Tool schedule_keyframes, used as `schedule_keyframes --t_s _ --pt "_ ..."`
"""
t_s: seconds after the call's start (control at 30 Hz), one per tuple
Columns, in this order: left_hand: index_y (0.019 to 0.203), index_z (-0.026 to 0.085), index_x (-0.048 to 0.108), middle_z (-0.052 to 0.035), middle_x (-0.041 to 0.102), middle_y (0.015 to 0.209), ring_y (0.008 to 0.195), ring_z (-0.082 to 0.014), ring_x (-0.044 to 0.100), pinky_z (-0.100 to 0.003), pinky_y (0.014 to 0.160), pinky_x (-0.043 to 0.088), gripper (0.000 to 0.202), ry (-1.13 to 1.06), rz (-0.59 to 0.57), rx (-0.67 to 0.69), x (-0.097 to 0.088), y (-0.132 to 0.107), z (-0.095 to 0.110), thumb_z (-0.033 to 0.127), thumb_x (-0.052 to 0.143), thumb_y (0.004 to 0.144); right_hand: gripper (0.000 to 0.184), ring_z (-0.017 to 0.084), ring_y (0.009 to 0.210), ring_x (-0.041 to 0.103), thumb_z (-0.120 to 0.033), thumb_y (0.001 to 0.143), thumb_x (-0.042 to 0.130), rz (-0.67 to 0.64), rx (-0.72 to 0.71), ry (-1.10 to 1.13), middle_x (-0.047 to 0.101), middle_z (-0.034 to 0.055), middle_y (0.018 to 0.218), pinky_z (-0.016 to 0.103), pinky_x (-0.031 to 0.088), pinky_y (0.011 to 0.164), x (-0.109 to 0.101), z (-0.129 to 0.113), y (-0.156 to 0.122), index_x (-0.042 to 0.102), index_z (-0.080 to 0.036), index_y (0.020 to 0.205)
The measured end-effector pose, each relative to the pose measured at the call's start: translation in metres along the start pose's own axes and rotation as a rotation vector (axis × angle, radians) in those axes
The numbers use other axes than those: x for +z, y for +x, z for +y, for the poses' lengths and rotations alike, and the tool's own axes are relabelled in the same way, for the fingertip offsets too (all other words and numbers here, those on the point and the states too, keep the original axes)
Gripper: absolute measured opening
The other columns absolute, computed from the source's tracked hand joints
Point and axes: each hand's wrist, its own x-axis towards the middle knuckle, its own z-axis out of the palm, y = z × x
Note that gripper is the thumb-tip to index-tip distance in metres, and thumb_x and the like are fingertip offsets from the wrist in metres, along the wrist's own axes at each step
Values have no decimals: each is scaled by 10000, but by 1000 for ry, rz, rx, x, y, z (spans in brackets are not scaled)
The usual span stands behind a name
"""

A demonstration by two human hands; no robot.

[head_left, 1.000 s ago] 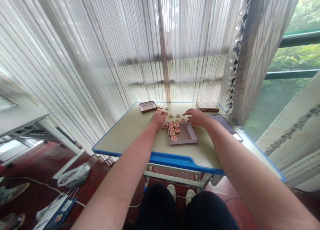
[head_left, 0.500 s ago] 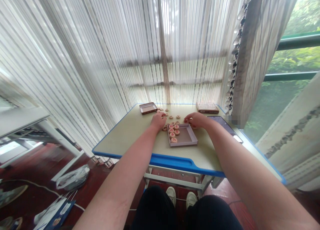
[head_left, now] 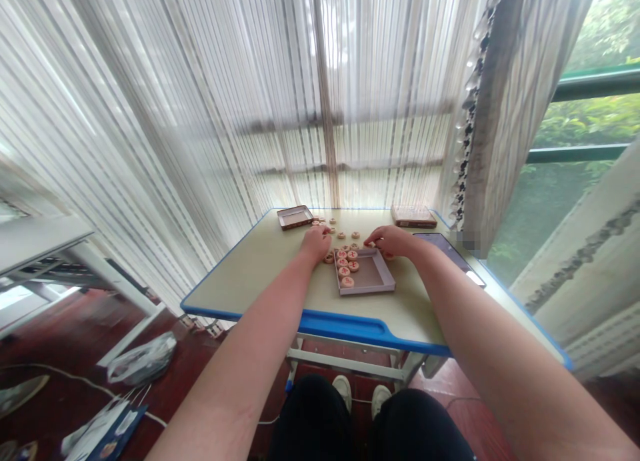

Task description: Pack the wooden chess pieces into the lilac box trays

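Observation:
Several round wooden Chinese chess pieces with red characters stand in two columns along the left side of a shallow box tray (head_left: 373,289); one is a lower-left piece (head_left: 347,282). My left hand (head_left: 316,242) is beyond the tray's left corner, fingers curled by loose pieces; whatever it holds is hidden. At the tray's far right corner, my right hand (head_left: 391,241) pinches a Chinese chess piece (head_left: 371,244) at its fingertips. More loose pieces lie between and beyond the hands, such as a pale piece (head_left: 355,235). A darker piece (head_left: 329,257) touches or nearly touches the tray's left side.
A small open box part (head_left: 295,217) lies at the table's far left, and a closed flat box (head_left: 414,216) at the far right. Beside my right forearm is a phone or tablet (head_left: 453,257). The table (head_left: 240,267) has a blue edge; curtains hang behind it.
My right hand has shifted slightly left, its fingertips closing together over a piece by the tray's far edge. My left hand stays nearly in place. The tray's pieces look unmoved.

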Motion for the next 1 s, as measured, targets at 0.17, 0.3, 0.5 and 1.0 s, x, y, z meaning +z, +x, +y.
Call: schedule_keyframes --t_s 0.17,0.3,0.5,1.0 --pt "1057 167 588 -61 657 977 914 -167 597 -267 828 455 350 -102 83 -157 -3 3 -1 90 445 747 310 198 867 625 -327 807 503 152 -4 -112 707 68 965 250 448 757 3 8 3 723 -198 983" --pt "1154 175 509 -63 663 982 948 -179 604 -279 820 452 416 -158 285 -452 -13 7 -6 64 380 775 408 197 872 624 -463 812 489 219 83 -93 697 49 1008 263 446 734 10 10 5 654 -247 1117" --pt "1130 152 554 -123 622 1136 1078 -226 567 -318 879 428 363 -116 234 -528 -16 11 -11 123 410 798 366 200 862 621 -418 777 537 203 113 -95 701 47 974 281 453 737 13 12 10 668 -224 1059" --pt "1083 194 580 -90 639 1120 1035 -207 585 -313 853 440 342 -73 132 -488 -12 10 -10 170 436 774 358 177 853 626 -277 783 520 275 30 -54 699 62 974 258 453 777 1 -4 2 652 -183 1102"
